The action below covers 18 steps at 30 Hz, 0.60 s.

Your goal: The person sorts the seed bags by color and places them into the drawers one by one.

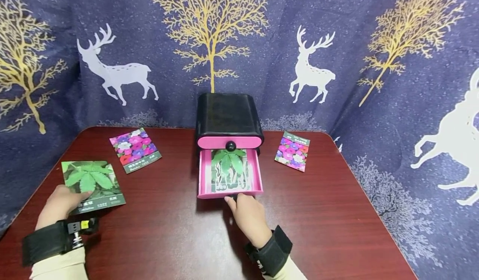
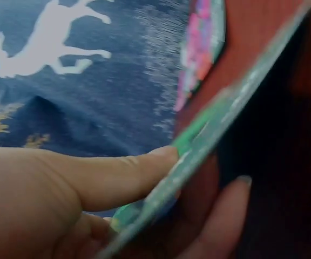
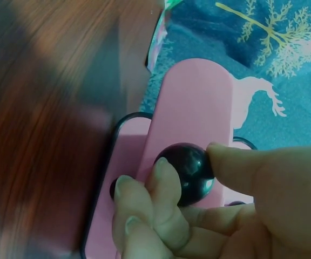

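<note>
The head view was bright, but a white deer looked stretched at the right edge. The desk had a pale shiny patch, and white glare covered parts of the card in the drawer. The left wrist view was dimmer, with the held card blurry. Light spots gleamed on the black knob.

Table, reddish-brown, wood-grained. Flower card, far left of table, lying askew. Second flower card, far right, multicoloured blooms. Curtain, dark blue, beyond table; printed white deer left and right, gold trees, pale bushes low down.
</note>
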### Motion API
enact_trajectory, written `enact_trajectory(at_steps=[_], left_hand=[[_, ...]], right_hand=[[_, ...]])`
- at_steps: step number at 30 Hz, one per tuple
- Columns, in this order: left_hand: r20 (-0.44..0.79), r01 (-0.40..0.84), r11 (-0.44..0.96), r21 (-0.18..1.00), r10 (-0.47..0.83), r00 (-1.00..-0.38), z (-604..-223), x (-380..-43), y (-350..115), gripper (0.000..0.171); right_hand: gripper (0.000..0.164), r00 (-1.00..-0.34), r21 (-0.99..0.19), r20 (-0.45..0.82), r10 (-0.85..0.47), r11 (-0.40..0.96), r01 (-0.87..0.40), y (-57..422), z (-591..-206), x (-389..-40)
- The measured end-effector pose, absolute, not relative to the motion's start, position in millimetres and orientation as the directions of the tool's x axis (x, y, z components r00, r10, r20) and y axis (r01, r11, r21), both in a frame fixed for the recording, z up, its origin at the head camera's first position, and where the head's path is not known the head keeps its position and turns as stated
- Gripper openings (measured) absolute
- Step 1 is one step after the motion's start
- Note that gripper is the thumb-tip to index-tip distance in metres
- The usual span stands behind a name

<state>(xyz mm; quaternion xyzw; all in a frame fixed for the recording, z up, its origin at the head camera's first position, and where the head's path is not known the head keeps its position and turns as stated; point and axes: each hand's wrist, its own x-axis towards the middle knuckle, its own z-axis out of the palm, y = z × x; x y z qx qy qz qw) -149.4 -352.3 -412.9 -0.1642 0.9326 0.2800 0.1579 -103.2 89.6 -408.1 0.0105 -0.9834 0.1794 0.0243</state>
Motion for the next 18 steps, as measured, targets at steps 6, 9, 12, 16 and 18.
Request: enact_trajectory(at_steps=[6, 9, 12, 16, 18], left_hand=[[-0.29, -0.319, 0.755, 0.572, -0.177, -0.94, -406.6, -142.8, -351.9, 0.048], [-0.247, -0.277, 0.725, 0.63, -0.151, -0.957, -402.9, -141.0, -348.6, 0.052], [-0.22, -0.237, 0.686, 0.688, -0.115, -0.969, -397.7, -138.5, -343.3, 0.058], [-0.179, -0.164, 0.663, 0.73, -0.045, -0.983, -389.1, -136.8, -331.2, 0.068], [-0.141, -0.11, 0.656, 0.746, -0.005, -0.99, -385.6, -136.4, -324.0, 0.065]], right_hand=[[0.042, -0.999, -0.342, 0.053, -0.007, 0.939, -0.025, 88.1, -408.5, -102.2], [0.043, -0.999, -0.332, 0.052, -0.007, 0.943, -0.024, 87.3, -407.9, -102.2], [0.043, -0.999, -0.322, 0.051, -0.01, 0.946, -0.026, 86.9, -407.6, -102.7], [0.044, -0.998, -0.326, 0.058, -0.011, 0.945, -0.03, 87.2, -407.6, -104.4], [0.044, -0.998, -0.33, 0.062, -0.012, 0.944, -0.032, 87.6, -407.7, -105.4]])
